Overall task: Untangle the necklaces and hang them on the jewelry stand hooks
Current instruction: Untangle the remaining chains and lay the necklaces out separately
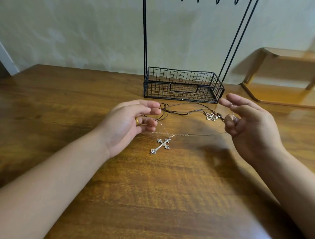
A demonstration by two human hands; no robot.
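Over the tabletop (153,187), just in front of the stand (183,85): stretching a thin chain (177,135) out sideways between two hands held well apart. Left hand (129,122), ring on one finger, half curled with the chain looping over the fingers near the dark cord (180,111); not gripping hard, by the look of it. Right hand (247,119) pinching the chain's other end between thumb and a bent finger, other fingers fanned out loosely. Cross (162,145) hanging from the chain's low point and lying on the wood between the hands. Cord lying slack on the tabletop behind the chain, coiled in small loops near the left fingertips, its flower (211,116) resting close to the right hand.

Judging the step in hand: still untangling, pulling the chain clear of the cord. Whether the two are fully parted near the left fingers — too fine to tell. Nothing hanging on the hooks (217,2) yet, only their tips showing at the top edge.

Next, probably: checking that left-side crossing, slipping the chain free without dragging the cord along, then lifting it up high to a hook, keeping both ends held so the cross does not slide off.
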